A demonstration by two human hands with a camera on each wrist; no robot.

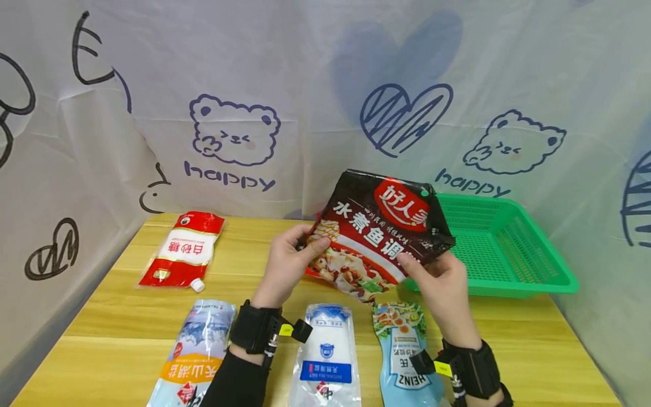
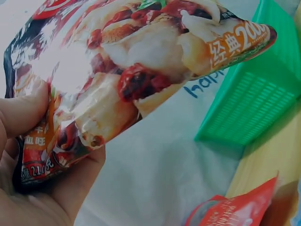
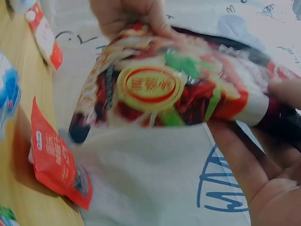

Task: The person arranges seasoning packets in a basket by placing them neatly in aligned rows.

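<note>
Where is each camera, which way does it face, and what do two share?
Head: worn on the head, facing forward and down at the dark packet; left hand, right hand and both wrists show.
Left wrist: on the left wrist, facing past the dark packet toward the green basket; only the left hand shows.
Right wrist: on the right wrist, facing across the dark packet, a red pouch beyond; right hand at right, left hand at top.
Shared: both wrist views show the dark packet and left hand.

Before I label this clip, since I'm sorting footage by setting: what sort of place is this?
Probably a staged recording corner rather than a real kitchen: doodle-printed cloth hangs behind the table, and black wrist straps suggest a filming rig.
</note>
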